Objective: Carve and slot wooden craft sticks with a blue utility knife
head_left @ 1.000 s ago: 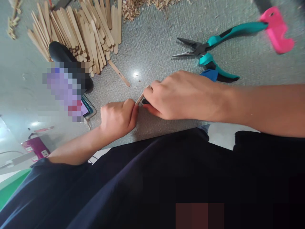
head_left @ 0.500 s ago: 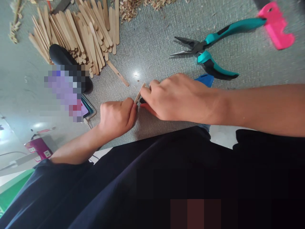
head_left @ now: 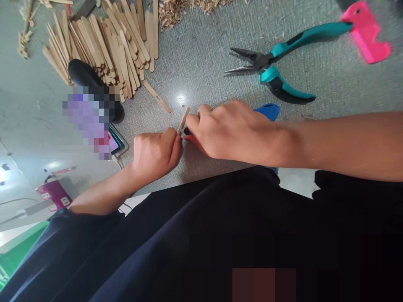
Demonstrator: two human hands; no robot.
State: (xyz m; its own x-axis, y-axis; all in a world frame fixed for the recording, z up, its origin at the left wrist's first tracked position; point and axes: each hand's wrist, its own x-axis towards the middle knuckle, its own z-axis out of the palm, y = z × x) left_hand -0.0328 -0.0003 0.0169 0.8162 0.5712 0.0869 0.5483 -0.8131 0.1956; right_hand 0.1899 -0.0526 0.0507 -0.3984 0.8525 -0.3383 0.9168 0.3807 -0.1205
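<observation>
A thin wooden stick (head_left: pixel 183 121) stands tilted between my hands, above the table (head_left: pixel 201 75).
My left hand (head_left: pixel 155 153) pinches its lower end; my right hand (head_left: pixel 233 132) is curled around a mostly hidden blue-ended tool (head_left: pixel 267 111), close beside it. Teal pliers (head_left: pixel 266 63) lie spread beyond, piled sticks (head_left: pixel 100 46) at upper left. I cannot tell what, if anything, the cropped green object (head_left: pixel 23 253) holds.
</observation>
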